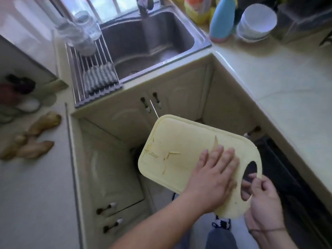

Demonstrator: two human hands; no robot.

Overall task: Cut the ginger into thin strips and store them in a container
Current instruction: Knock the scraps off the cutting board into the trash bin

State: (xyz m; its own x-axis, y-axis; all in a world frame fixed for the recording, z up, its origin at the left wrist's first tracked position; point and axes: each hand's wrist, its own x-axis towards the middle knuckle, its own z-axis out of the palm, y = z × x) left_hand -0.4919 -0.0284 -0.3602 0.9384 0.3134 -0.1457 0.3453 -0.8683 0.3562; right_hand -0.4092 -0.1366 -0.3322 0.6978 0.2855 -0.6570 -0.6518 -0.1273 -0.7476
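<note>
A pale yellow cutting board (179,141) hangs tilted in the air above the floor, in front of the cabinets. A few thin ginger strips (170,154) and a ginger sliver (216,141) stick to its surface. My right hand (264,200) grips the board by its handle hole, fingers curled through it. My left hand (213,173) lies flat on the board with straight fingers, touching the surface near the sliver. Whole ginger roots (30,139) lie on the left counter. Something dark (135,155) shows under the board's lower corner, mostly hidden.
A steel sink (149,44) sits in the corner with a roll-up drying rack (93,72) and glass jars (80,33) on its left. A blue bottle (222,20) and stacked white bowls (256,24) stand at the back right. Cabinet doors with handles face me below.
</note>
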